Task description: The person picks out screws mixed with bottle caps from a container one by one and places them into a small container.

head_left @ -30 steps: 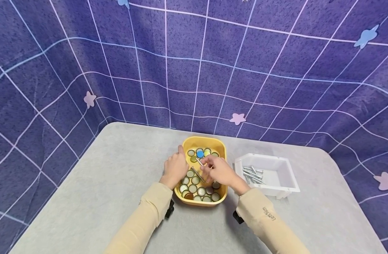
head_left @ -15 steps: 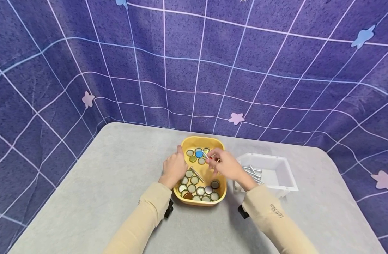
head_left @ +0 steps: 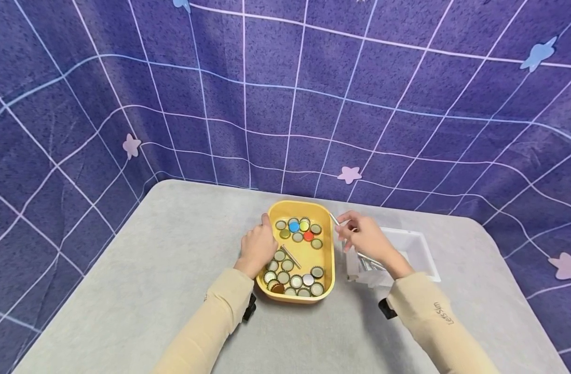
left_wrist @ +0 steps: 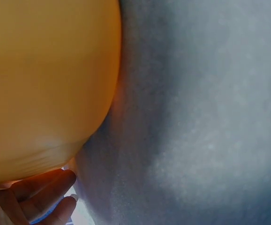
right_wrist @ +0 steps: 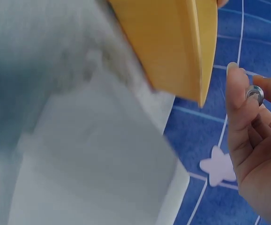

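My left hand (head_left: 258,246) grips the left wall of a yellow plastic bin (head_left: 326,209); in the left wrist view its fingers (left_wrist: 46,192) bend against the bin's side. Bottle caps (head_left: 294,227) lie inside, most with their pale undersides up. Among them rests one long silver bolt (head_left: 291,256). Between the yellow bin and a white plastic bin (head_left: 430,254), my right hand (head_left: 362,236) pinches another long bolt (head_left: 334,219), held slanting in the air. The right wrist view shows that bolt's round end (right_wrist: 254,94) between thumb and fingers.
Several silver bolts (head_left: 370,262) lie in the left part of the white bin, partly hidden under my right hand. Both bins stand on a grey table (head_left: 192,234). Behind it hangs a purple-blue curtain (head_left: 220,130) with grid lines and stars.
My right hand has moved right with the bolt, from over the yellow bin to near the white bin. A red cap now shows where the hand was. My left hand has stayed put.
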`<state>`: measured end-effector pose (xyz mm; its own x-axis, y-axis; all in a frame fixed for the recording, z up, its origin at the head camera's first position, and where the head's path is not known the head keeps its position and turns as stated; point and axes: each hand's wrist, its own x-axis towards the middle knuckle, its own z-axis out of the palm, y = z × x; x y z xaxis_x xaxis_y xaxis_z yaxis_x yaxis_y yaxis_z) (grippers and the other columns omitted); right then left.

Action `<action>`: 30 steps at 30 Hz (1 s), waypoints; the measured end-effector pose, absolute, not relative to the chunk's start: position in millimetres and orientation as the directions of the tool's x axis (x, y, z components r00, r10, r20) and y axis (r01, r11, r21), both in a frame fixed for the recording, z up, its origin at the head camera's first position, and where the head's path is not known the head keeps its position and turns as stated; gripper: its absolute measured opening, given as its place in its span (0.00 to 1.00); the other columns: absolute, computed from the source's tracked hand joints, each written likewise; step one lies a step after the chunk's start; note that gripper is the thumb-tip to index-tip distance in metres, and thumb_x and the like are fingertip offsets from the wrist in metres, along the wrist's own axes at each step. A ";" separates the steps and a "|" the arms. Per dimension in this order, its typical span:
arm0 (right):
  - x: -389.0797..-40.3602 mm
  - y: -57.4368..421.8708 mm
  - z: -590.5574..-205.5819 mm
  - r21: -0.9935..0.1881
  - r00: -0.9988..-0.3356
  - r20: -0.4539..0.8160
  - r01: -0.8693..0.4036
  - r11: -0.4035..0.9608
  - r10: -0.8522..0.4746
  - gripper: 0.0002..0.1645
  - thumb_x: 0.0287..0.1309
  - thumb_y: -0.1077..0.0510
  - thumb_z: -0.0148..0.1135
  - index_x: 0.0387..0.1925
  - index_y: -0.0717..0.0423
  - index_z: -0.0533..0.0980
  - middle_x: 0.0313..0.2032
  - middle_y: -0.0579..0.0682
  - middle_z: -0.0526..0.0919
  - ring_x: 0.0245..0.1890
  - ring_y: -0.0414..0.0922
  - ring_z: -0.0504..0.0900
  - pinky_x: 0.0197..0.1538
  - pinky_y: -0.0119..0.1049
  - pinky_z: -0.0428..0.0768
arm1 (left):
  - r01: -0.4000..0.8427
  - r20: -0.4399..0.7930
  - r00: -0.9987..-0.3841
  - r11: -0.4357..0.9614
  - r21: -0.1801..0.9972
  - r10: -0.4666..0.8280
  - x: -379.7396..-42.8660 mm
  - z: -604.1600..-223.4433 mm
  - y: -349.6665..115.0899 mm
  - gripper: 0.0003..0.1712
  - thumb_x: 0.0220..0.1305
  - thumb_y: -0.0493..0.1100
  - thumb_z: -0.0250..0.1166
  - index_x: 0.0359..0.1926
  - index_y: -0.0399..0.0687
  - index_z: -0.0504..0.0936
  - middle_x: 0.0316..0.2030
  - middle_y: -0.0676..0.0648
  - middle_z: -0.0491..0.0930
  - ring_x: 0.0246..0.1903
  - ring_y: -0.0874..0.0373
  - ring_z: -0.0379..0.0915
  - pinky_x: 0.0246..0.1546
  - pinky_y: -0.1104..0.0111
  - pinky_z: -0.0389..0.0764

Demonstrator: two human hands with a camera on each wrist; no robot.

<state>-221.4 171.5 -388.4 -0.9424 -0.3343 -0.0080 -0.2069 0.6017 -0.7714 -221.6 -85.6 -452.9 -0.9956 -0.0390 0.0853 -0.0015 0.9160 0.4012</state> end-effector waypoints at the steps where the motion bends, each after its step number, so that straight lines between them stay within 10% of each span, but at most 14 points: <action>1: -221.3 174.9 -386.8 -0.766 -0.944 -0.005 -0.208 0.608 -0.329 0.18 0.67 0.57 0.58 0.53 0.66 0.73 0.31 0.65 0.84 0.19 0.47 0.83 0.23 0.39 0.80 | -0.002 0.085 -0.996 0.916 0.401 -0.039 -221.7 -453.0 -85.6 0.37 0.61 0.39 0.58 0.70 0.33 0.59 0.38 0.33 0.84 0.34 0.36 0.83 0.34 0.48 0.83; 30: -217.5 266.4 -369.2 -0.700 -0.931 -0.105 -0.181 0.691 -0.350 0.17 0.68 0.61 0.55 0.52 0.70 0.70 0.28 0.56 0.84 0.23 0.46 0.85 0.22 0.36 0.79 | -0.002 0.087 -0.995 0.920 0.391 -0.039 -223.2 -455.1 -85.2 0.37 0.61 0.38 0.57 0.70 0.33 0.59 0.38 0.34 0.84 0.33 0.38 0.83 0.34 0.50 0.83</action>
